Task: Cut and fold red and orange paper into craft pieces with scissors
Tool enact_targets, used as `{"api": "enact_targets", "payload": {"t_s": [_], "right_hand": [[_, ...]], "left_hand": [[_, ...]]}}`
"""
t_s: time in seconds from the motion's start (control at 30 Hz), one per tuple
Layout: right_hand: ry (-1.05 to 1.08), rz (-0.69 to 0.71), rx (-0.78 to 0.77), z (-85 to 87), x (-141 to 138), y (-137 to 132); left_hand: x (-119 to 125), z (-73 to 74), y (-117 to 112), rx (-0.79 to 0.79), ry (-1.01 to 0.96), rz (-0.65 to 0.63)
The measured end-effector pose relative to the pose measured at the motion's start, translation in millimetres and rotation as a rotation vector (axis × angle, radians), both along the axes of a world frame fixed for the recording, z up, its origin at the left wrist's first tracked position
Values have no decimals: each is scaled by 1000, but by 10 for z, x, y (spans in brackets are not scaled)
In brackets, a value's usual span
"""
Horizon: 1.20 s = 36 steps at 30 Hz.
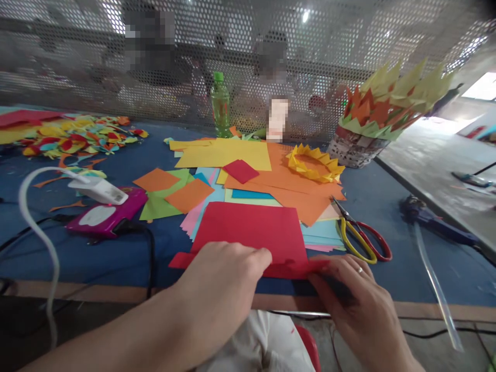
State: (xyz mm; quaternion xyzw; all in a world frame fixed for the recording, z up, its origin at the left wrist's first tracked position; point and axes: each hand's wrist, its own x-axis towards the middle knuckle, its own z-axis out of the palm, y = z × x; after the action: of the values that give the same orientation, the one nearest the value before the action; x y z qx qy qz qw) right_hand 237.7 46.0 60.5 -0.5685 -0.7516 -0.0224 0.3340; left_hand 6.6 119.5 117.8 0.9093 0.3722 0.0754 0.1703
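Observation:
A sheet of red paper point(251, 225) lies near the front edge of the blue table, on top of other coloured sheets. Across its near side runs a narrow red paper strip point(179, 260) that sticks out past the sheet on both sides. My left hand point(228, 268) presses down on the strip and sheet with its fingers curled and closed; most fingertips are hidden. The strip's right end is pinched between the thumb and fingers of my right hand point(349, 284), which wears a ring. Right of the sheet lie scissors point(362, 240) with red and yellow handles, their blades apart.
Behind are yellow sheets point(225, 155), orange sheets point(306, 196) and a yellow folded-paper ring point(314, 164). A green bottle point(220, 108) stands by the perforated screen point(248, 41). A purple power adapter point(106, 214) with cords sits left; a glue gun point(437, 222) and paper-filled basket point(356, 144) are right.

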Motion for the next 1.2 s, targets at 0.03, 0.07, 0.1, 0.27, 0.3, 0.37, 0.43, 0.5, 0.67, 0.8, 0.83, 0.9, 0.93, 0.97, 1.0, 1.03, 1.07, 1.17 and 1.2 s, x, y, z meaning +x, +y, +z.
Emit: {"api": "enact_targets", "payload": {"t_s": [0.03,0.07,0.1,0.27,0.3,0.37,0.43,0.5,0.67,0.8,0.83,0.9,0.93,0.97,1.0,1.03,1.07,1.17,1.2], "right_hand": [[13,-28,-12,-5,0,14],[23,-49,-24,-9,0,28],[29,-63,-34,-10,-2,42],[-19,-108,-96,22,-43,84],[-30,-120,-93,28,-54,87],[-48,-137,-84,32,-70,91],[-56,-140,-76,26,-79,92],[-48,-147,-88,13,-83,92],[-17,-192,-156,-13,-106,82],[4,-208,-174,-17,-136,80],[9,-210,-182,-17,-142,81],[18,-212,-196,-15,-148,86],[23,-215,-199,-15,-149,87],[27,-216,-202,-16,-149,89],[29,-216,-203,-18,-147,89],[29,-214,-203,-21,-145,90],[28,-211,-202,-25,-142,90],[25,-203,-196,-36,-136,91],[26,-202,-193,-38,-135,92]], "left_hand": [[11,20,56,-30,-8,17],[19,31,113,-50,-22,34],[25,36,172,-68,-34,44],[38,-4,449,-175,-22,-35],[45,-13,482,-172,8,-46],[65,-19,513,-119,81,-42],[89,-12,500,-46,144,-27],[109,2,465,6,192,-23],[137,25,378,59,235,2],[156,15,343,55,243,55],[159,6,337,53,240,65],[162,-18,322,61,222,79],[162,-31,314,72,211,83],[161,-45,306,82,200,86],[159,-59,299,91,190,92],[155,-72,293,100,180,102],[148,-85,290,109,169,113],[111,-129,304,110,121,140],[94,-147,314,102,97,143]]}}
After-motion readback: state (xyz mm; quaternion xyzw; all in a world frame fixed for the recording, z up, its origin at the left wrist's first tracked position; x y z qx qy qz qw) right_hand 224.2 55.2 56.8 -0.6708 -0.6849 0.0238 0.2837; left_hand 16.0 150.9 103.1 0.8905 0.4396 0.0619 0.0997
